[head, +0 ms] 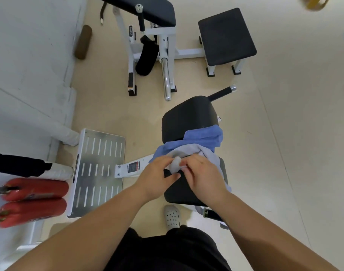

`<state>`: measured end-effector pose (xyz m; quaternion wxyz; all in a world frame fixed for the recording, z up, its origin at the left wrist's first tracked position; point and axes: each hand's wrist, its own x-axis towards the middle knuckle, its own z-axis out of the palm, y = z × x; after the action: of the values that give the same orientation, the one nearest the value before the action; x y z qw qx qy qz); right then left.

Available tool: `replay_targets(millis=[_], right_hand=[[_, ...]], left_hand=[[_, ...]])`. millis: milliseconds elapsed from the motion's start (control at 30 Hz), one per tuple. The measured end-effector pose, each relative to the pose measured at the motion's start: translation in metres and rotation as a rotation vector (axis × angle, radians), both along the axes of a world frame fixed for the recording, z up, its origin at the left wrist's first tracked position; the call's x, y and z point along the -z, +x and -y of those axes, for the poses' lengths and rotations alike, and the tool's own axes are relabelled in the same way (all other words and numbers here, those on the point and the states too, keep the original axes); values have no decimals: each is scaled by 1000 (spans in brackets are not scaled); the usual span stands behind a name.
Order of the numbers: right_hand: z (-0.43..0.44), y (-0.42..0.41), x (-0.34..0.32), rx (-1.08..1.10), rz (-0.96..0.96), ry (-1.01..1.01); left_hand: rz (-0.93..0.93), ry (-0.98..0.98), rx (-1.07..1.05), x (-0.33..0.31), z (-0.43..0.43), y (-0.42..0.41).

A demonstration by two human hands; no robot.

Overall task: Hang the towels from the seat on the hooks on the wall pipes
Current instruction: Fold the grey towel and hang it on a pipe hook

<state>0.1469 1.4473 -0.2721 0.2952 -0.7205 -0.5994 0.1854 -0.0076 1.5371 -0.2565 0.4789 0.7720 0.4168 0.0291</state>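
Grey towel [186, 151] lies bunched on the seat [179, 194] at 12 o'clock, atop the blue towel [204, 136], which trails toward 1 o'clock. Your left hand [157, 178] and right hand [204, 177], equally near, each pinch its near edge. A sticker [133, 166] at 9 o'clock of your hands is too small to read.

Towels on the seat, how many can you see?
2. A blue towel lies across the black seat; a pale grey towel lies on it, pinched by the left hand and the right hand. Others could be hidden underneath.
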Motion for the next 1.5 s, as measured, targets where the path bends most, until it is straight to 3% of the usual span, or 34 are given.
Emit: replay_targets(millis=[167,433,600,700,800,1067,1367,1500], right_hand=[[9,-11,-39,-34,-182,-8],[-22,-36,-88,-118,-371,9],[-65,-71,-124,-398,-475,-47],[-82,-96,-145,-462,-543,-24],[-98,-119,-160,-505,-501,23],[-124,-192,-182,-468,-353,77],[-131,-284,-194,-318,-365,114],[-142,-325,-182,-339,-133,13]], left_hand=[[110,-143,-109,-26,0,-9],[237,-41,-321,-102,-12,-54],[382,69,-397,-153,-13,-93],[394,117,-462,-163,-18,-122],[360,180,-537,-164,-23,-153],[-23,443,-673,-132,-39,-258],[-171,212,-877,-75,-35,-424],[-106,48,-930,-61,-34,-482]])
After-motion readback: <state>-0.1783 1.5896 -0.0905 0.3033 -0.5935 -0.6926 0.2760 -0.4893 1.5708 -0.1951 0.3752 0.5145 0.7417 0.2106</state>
